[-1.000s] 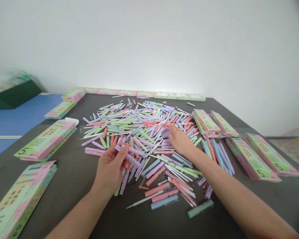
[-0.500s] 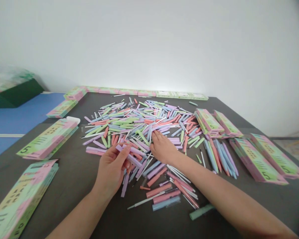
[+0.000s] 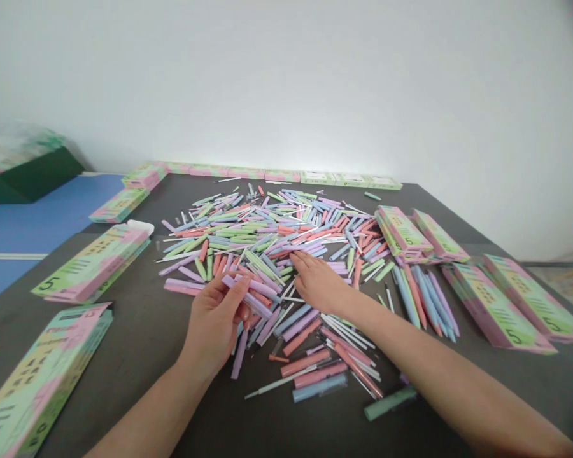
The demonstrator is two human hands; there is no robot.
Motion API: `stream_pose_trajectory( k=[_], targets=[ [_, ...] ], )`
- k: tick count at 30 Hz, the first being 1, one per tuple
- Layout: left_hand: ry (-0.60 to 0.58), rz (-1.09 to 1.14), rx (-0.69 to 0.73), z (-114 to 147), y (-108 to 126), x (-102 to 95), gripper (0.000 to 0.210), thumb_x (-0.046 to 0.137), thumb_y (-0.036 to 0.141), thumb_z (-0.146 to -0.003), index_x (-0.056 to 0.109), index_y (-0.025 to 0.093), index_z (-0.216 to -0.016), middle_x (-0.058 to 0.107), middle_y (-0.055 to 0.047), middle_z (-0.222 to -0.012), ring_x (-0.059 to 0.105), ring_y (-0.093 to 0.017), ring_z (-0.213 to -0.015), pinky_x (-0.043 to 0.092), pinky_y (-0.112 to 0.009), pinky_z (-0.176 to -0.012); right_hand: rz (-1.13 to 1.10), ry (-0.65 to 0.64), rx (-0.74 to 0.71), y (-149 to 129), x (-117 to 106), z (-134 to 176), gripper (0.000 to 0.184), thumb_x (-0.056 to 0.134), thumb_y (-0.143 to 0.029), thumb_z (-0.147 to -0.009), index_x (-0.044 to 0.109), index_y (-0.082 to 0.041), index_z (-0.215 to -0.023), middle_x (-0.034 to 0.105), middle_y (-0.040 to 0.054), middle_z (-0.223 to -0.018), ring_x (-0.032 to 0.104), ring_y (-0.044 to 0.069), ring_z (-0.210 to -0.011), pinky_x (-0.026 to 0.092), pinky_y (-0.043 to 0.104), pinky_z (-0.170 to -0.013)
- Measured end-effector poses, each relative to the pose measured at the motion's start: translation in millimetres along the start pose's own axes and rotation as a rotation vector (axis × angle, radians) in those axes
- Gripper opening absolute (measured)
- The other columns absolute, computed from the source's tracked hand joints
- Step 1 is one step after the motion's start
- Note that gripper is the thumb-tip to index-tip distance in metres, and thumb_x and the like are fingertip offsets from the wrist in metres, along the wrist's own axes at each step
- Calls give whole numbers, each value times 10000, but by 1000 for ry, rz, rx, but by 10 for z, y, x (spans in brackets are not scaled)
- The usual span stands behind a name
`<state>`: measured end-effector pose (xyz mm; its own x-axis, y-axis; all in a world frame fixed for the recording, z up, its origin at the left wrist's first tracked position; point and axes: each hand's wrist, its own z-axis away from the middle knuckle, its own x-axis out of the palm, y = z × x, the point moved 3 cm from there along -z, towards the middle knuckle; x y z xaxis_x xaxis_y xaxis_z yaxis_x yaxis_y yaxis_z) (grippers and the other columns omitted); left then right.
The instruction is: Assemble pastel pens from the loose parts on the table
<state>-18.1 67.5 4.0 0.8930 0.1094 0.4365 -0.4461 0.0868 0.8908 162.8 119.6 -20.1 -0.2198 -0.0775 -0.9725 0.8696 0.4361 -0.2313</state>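
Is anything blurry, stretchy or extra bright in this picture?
In the head view, the wall looks brightest low down behind the table; also in the head view, the nearest left box seems stretched, and the farther pens look soft.

nearest box (image 3: 45,375) is cut off; right hand (image 3: 318,284) partly hides the pen pile (image 3: 241,233)

From my distance I see bright, even light, with a soft glow low on the wall (image 3: 319,145). Shadows on the dark surface (image 3: 136,346) are faint; the pens (image 3: 300,325) look slightly smeared, and picture edges stretch.
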Motion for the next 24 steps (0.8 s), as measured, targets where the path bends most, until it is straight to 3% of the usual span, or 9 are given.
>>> stream_pose_trajectory(
  k=[3, 8, 14, 24],
  targets=[
    [-10, 6, 9, 1, 3, -1, 156, 768, 248, -721, 653, 143, -706, 556, 48, -530, 405, -23, -377, 345, -117, -342, -22, 1, -15, 256, -70, 8, 553, 330, -177, -918, 406, -2, -1437, 427, 189, -1502, 398, 235, -1395, 323, 376, -1154],
    [-25, 10, 6, 12, -3, -3, 145, 757, 258, -735, 663, 148, -733, 521, 63, -471, 398, -33, -362, 344, -122, -337, -33, 53, -7, 522, -129, 37, 512, 310, -123, -898, 506, -24, -1361, 546, 185, -1401, 500, 235, -1316, 365, 414, -1133],
    [-12, 21, 11, 21, 14, 15, 130, 749, 230, -742, 661, 137, -722, 597, 44, -546, 413, -17, -370, 345, -113, -343, -18, 86, -73, 456, -85, 110, 449, 382, -125, -892, 587, -60, -1286, 534, 196, -1403, 468, 260, -1339, 340, 438, -1153],
    [-13, 23, 4, 17, 3, 20, 186, 768, 268, -726, 638, 137, -738, 559, 51, -510, 382, -24, -373, 336, -122, -341, -19, 68, -92, 383, -61, 456, 435, 398, -129, -910, 580, -87, -1303, 512, 199, -1407, 447, 285, -1346, 376, 465, -1121]
  ],
)
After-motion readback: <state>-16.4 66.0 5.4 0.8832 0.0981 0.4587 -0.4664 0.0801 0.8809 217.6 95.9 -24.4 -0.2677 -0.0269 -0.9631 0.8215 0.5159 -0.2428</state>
